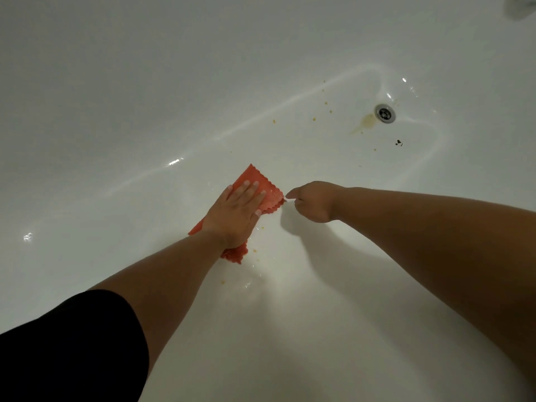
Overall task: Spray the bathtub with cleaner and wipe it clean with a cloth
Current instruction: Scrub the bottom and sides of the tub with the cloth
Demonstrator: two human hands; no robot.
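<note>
She is leaning well into the white bathtub (145, 82), and the orange cloth (262, 184) lies on its floor about midway along, well apart from the drain (385, 113) at the far end. The step in hand looks to me like the wiping, and most of it is not yet done: a yellowish stain (367, 121) sits just beside the drain, yellow specks (326, 103) are scattered between drain and cloth, a dark speck (398, 143) lies a little nearer than the drain, and a few more yellow bits show right beside the cloth. To do it well I would keep the cloth spread flat so its whole face bears on the enamel, push in long overlapping strokes toward the drain so the dirt is gathered one way, and bear down harder on the stain. The surface looks wet and slick, so a bunched cloth would likely skate over the specks instead of lifting them. Her left hand (236, 211) lies palm down on the cloth, fingers straight and close together, pressing it to the tub; the forearm runs up from a black sleeve (72, 343) at the lower left, elbow nearly straight. Her right hand (311, 201) reaches in from the right, back upward, fingers curled, and thumb and forefinger seem to pinch the cloth's scalloped near corner, as if to pull it flat, though the grip is small and hard to make out.
</note>
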